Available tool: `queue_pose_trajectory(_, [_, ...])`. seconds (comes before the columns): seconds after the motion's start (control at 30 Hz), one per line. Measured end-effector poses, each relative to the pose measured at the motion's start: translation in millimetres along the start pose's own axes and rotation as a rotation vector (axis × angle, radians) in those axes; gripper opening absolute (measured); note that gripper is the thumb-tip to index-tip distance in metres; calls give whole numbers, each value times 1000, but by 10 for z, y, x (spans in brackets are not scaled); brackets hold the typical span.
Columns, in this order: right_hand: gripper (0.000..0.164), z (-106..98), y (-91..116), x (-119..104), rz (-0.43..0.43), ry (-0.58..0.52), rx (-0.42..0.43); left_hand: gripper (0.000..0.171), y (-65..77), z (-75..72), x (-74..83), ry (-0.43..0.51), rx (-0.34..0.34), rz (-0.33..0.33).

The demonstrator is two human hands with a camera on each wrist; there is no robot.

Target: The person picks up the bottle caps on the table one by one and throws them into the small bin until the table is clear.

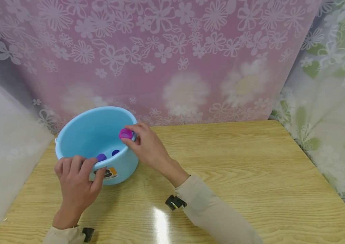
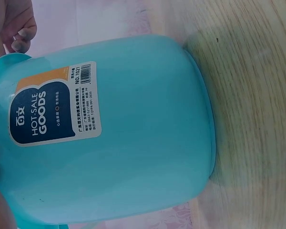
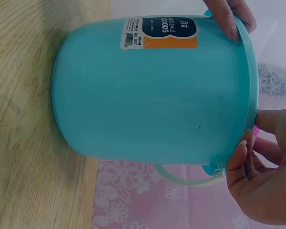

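Observation:
A light blue plastic bucket [image 1: 126, 171] stands upright on the table, a printed label [image 2: 57, 102] on its side. My left hand [image 1: 77, 179] grips its near rim, fingers over the edge and thumb outside. At the right rim, my right hand [image 1: 152, 145] pinches a small magenta round piece [image 1: 126, 133] with a purplish face; its exact kind is unclear. Inside the bucket lie a purple piece [image 1: 101, 157] and a darker purple piece [image 1: 115, 152], both partly hidden by the rim. In the right wrist view, fingers mostly cover the magenta piece [image 3: 256, 130].
The wood-grain table [image 1: 221, 162] stretches to the right of the bucket. Behind it hangs a pink floral curtain [image 1: 148, 78], with pale cloth [image 1: 331, 112] along the right side. A pale bucket handle [image 3: 181, 181] hangs at the bucket's side.

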State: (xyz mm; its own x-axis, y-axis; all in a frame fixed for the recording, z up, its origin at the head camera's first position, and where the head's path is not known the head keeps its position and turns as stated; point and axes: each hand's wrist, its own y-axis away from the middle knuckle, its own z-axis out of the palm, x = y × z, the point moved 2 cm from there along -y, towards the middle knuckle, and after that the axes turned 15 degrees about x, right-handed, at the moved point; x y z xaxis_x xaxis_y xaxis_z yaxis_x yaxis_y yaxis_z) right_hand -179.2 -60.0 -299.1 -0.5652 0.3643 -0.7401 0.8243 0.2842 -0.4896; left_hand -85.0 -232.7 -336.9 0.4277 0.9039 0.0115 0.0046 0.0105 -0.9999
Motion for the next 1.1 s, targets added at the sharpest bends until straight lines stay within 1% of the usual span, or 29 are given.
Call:
queue_pose_trajectory(0.3, [42,-7,-10,-7,-3,-4,15,38,-3,17,-1,0,8,3])
queue_pose_trajectory(0.67, [44,-3,6,15,13,40,28,36,-20,20,15,0,17,7])
queue_pose_trajectory(0.83, [45,-6,20,21,18,21,49,37,-18,17,13,-2,10,6])
queue_pose_trajectory(1.1, [45,9,40,55,-7,-7,79,39,-3,9,5,-8,5,10])
